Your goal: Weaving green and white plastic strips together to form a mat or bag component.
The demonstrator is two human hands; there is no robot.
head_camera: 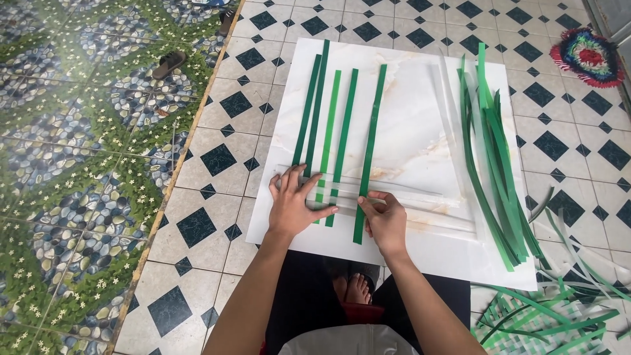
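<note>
On a tiled floor (217, 158) lies our white board (420, 131) — five green strips (342, 125) laid, weaving barely begun. Our left hand (296, 204) presses flat, fingers spread; our right hand (384, 220) pinches a white strip (420, 200) — spare strips (493, 158) wait right.

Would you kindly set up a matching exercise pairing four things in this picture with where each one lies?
Things:
1. left hand
2. loose green strips
3. sandal
4. round colourful mat

Places:
A. top right corner of the floor
B. right side of the white board
C. pebble-pattern floor, upper left
D. flat on the laid-out strips

Pairs: 1-D, 2-B, 3-C, 4-A
</note>
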